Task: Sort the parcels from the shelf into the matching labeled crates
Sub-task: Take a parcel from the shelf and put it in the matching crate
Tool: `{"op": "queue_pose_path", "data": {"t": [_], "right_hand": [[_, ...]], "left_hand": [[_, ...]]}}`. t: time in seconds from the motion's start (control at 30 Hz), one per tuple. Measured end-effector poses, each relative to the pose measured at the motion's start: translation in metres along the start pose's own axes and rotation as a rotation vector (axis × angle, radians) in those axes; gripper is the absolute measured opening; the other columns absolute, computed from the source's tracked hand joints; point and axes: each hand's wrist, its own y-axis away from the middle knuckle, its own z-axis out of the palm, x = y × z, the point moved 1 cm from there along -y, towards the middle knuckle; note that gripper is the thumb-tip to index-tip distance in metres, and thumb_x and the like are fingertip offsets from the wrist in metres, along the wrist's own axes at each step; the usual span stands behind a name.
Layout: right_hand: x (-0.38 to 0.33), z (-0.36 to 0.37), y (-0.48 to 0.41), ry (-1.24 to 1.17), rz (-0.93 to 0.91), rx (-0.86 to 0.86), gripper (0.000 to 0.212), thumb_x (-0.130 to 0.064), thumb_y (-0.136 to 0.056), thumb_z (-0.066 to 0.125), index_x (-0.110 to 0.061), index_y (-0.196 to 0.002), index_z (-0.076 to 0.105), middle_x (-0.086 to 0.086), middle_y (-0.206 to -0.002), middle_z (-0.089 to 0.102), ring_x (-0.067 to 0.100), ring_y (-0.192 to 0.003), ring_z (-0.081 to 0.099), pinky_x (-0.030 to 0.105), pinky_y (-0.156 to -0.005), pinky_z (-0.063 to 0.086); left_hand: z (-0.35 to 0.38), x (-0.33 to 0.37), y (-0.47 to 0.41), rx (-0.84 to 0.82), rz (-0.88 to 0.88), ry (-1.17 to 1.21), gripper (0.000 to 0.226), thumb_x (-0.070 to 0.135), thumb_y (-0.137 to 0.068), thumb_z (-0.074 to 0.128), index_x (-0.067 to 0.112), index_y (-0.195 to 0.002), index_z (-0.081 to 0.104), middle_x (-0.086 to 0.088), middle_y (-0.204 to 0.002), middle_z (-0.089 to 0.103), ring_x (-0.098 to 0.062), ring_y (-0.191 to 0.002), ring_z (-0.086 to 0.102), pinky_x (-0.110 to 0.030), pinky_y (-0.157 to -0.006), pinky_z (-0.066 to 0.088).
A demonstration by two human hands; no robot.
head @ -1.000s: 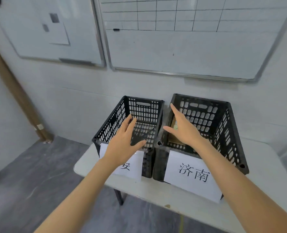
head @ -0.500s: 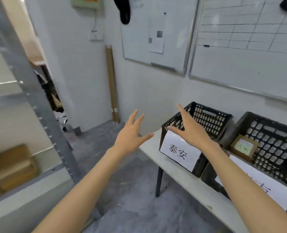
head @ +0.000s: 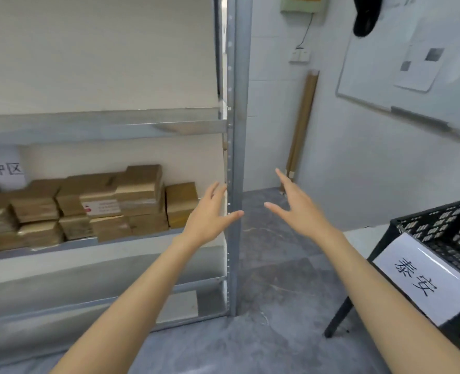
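Brown cardboard parcels (head: 88,209) are sitting stacked two and three high along the middle level of a grey metal shelf (head: 104,129), their faces taped and slightly blurred. One parcel (head: 102,207) near the front is showing a white shipping label with a red mark, its print too small to read. The person's left hand (head: 207,214) is hovering in the air with fingers spread and holding nothing, just right of the last box in the row and in front of the shelf's upright post (head: 238,157). It is touching none of the parcels. The right hand (head: 299,211) is likewise hanging empty with fingers splayed and thumb out, on the far side of the post over the grey floor (head: 272,265), well apart from the stack. A white sign (head: 2,168) at the back of the shelf is showing the characters 冲区, with an earlier character cut off at the frame's edge. At the right edge a black slatted crate (head: 449,233) is carrying a white paper label (head: 417,276) reading 泰安. A whiteboard (head: 385,76) is hanging on the wall above it.
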Motion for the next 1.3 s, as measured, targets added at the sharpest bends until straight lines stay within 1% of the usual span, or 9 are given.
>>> {"op": "queue_pose_path", "data": {"t": [0.2, 0.37, 0.63, 0.8, 0.9, 1.0, 1.17, 1.27, 1.3], "right_hand": [[-0.044, 0.057, -0.062, -0.016, -0.098, -0.084, 0.082, -0.054, -0.096, 0.054, -0.041, -0.157, 0.001, -0.008, -0.164, 0.021, 0.017, -0.147, 0.028, 0.045, -0.107, 0.039], [-0.061, 0.113, -0.116, -0.025, -0.12, -0.142, 0.083, -0.051, -0.096, 0.057, -0.037, -0.158, 0.003, -0.004, -0.164, 0.021, 0.019, -0.147, 0.027, 0.044, -0.107, 0.038], [-0.058, 0.201, -0.185, -0.023, -0.062, -0.293, 0.089, -0.047, -0.093, 0.062, -0.03, -0.159, 0.005, 0.001, -0.164, 0.019, 0.023, -0.147, 0.028, 0.044, -0.11, 0.036], [-0.043, 0.248, -0.21, -0.024, -0.007, -0.41, 0.102, -0.048, -0.086, 0.072, -0.033, -0.158, 0.001, 0.005, -0.165, 0.016, 0.026, -0.147, 0.028, 0.047, -0.112, 0.037], [-0.036, 0.27, -0.22, -0.018, 0.008, -0.479, 0.108, -0.045, -0.083, 0.075, -0.029, -0.158, -0.001, 0.009, -0.163, 0.017, 0.028, -0.146, 0.03, 0.047, -0.111, 0.038], [-0.032, 0.289, -0.226, -0.018, 0.039, -0.534, 0.114, -0.05, -0.078, 0.077, -0.035, -0.158, -0.003, 0.014, -0.161, 0.017, 0.031, -0.145, 0.029, 0.049, -0.11, 0.04], [-0.022, 0.309, -0.234, -0.039, 0.091, -0.574, 0.114, -0.057, -0.076, 0.075, -0.046, -0.155, -0.006, 0.018, -0.16, 0.016, 0.038, -0.143, 0.03, 0.052, -0.109, 0.039], [-0.016, 0.314, -0.233, -0.084, 0.088, -0.583, 0.106, -0.051, -0.084, 0.072, -0.042, -0.155, -0.005, 0.012, -0.161, 0.018, 0.032, -0.144, 0.03, 0.047, -0.112, 0.036], [-0.014, 0.314, -0.233, -0.1, 0.082, -0.577, 0.105, -0.049, -0.085, 0.072, -0.04, -0.156, -0.004, 0.01, -0.161, 0.019, 0.03, -0.144, 0.03, 0.044, -0.113, 0.036]], "left_hand": [[-0.026, -0.073, -0.014, 0.054, -0.132, -0.001, 0.088, 0.056, -0.088, 0.06, 0.018, -0.155, 0.017, 0.006, -0.162, 0.011, -0.016, -0.146, 0.023, -0.04, -0.112, 0.033], [-0.028, -0.123, -0.041, 0.03, -0.193, 0.019, 0.091, 0.054, -0.089, 0.06, 0.018, -0.156, 0.011, 0.004, -0.163, 0.008, -0.019, -0.146, 0.023, -0.042, -0.112, 0.033], [-0.007, -0.189, -0.078, 0.011, -0.254, -0.017, 0.093, 0.049, -0.089, 0.063, 0.015, -0.156, 0.009, 0.0, -0.163, 0.008, -0.019, -0.149, 0.015, -0.039, -0.116, 0.029], [0.012, -0.213, -0.096, 0.021, -0.238, 0.03, 0.096, 0.04, -0.088, 0.067, 0.012, -0.156, 0.005, -0.003, -0.163, 0.006, -0.016, -0.15, 0.007, -0.032, -0.119, 0.02], [0.021, -0.226, -0.106, 0.01, -0.244, 0.04, 0.096, 0.038, -0.088, 0.068, 0.011, -0.156, 0.005, -0.004, -0.163, 0.007, -0.017, -0.15, 0.006, -0.033, -0.12, 0.018], [0.026, -0.236, -0.116, -0.005, -0.28, 0.047, 0.098, 0.032, -0.086, 0.071, 0.013, -0.156, 0.004, -0.004, -0.163, 0.007, -0.017, -0.15, 0.005, -0.034, -0.121, 0.018], [0.033, -0.246, -0.125, -0.033, -0.374, 0.078, 0.1, 0.026, -0.086, 0.071, 0.014, -0.155, 0.001, -0.004, -0.163, -0.001, -0.023, -0.149, 0.014, -0.036, -0.115, 0.029], [0.037, -0.249, -0.131, -0.079, -0.406, 0.046, 0.1, 0.028, -0.087, 0.069, 0.016, -0.155, -0.002, -0.006, -0.163, -0.01, -0.026, -0.146, 0.024, -0.038, -0.11, 0.036], [0.037, -0.249, -0.134, -0.109, -0.414, 0.024, 0.1, 0.03, -0.087, 0.068, 0.016, -0.155, -0.004, -0.007, -0.162, -0.013, -0.027, -0.147, 0.022, -0.039, -0.109, 0.038]]}}
